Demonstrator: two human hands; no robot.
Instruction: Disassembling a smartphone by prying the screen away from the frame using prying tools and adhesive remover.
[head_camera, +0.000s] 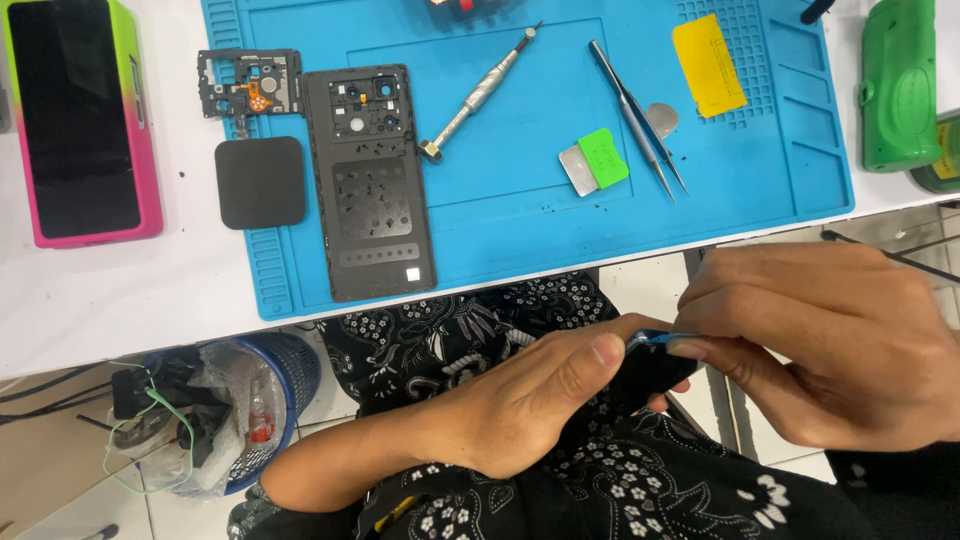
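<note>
We hold a dark, flat phone body (655, 372) below the edge of the white table (120, 300), over our lap in its black floral cloth (600, 480). Our left hand (520, 405) wraps around the phone from beneath, fingers curled closed on it and the thumb lying along its upper edge. Our right hand (830, 340) comes in from the right with fingertips pinched together on a thin blue pry pick (665, 340), whose tip touches the phone's top corner just beside the left thumb. Up on the table lies a blue silicone work mat (520, 220). On it rest a black plastic phone back cover (372, 180) with its inner side up, a small black camera frame (250, 85) and a black square pad (260, 182) to its left, a silver precision screwdriver (480, 90), a pair of steel tweezers (637, 115), a green-handled metal scraper (594, 160) and a yellow card (709, 65). A phone in a pink and green case (80, 115) lies well apart at the table's left end, and a blue waste basket (250, 400) stands on the floor below.
</note>
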